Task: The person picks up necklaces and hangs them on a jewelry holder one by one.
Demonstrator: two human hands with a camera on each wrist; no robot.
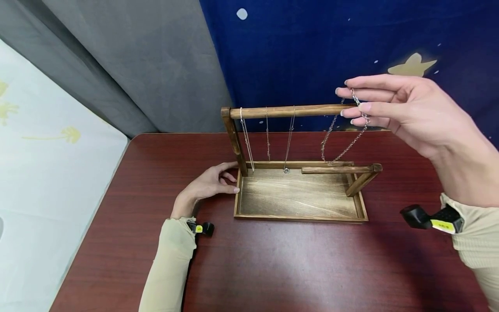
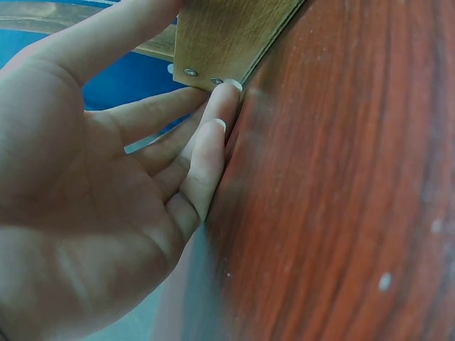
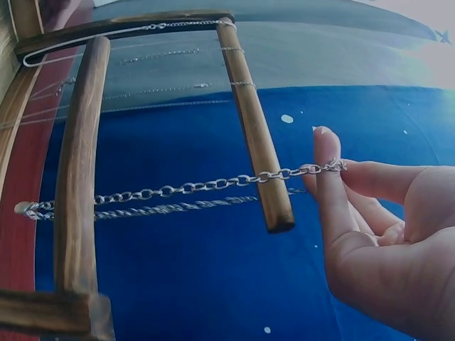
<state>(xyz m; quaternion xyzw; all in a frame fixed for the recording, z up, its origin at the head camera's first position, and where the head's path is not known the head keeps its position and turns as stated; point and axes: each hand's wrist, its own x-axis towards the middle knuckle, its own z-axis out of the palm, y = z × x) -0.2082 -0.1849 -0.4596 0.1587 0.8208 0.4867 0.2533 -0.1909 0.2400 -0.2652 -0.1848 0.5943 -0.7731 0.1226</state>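
My right hand [image 1: 413,108] pinches one end of a silver chain necklace [image 3: 163,192] between thumb and fingers, at the free right end of the upper bar [image 1: 288,112] of a wooden jewelry stand. The necklace hangs in a loop, its strands passing on opposite sides of that bar in the right wrist view. My left hand [image 1: 210,181] touches the left end of the stand's tray [image 1: 300,219] with thumb and fingertips. Up close in the left wrist view, its fingers [image 2: 213,135] bend loosely beside the screwed wooden end [image 2: 227,35].
Several thin necklaces, including a pale one [image 1: 246,138] and one with a round pendant [image 1: 286,170], hang from the upper bar. A lower bar [image 1: 331,170] on a right post crosses above the tray. The stand rests on a reddish-brown table [image 1: 273,260] before a blue curtain [image 1: 296,52].
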